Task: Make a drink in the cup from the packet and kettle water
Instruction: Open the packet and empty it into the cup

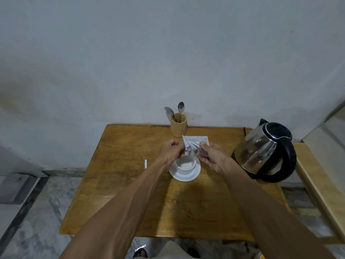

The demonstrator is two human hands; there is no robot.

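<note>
Both hands pinch packet above cup; kettle right.

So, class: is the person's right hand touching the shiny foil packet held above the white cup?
Touching. The head view shows the right hand pinching the packet's right edge, thumb on its face.

Wooden desk against wall. On it: white saucer under cup, wooden spoon holder at back, steel kettle right, small white strip left.
</note>
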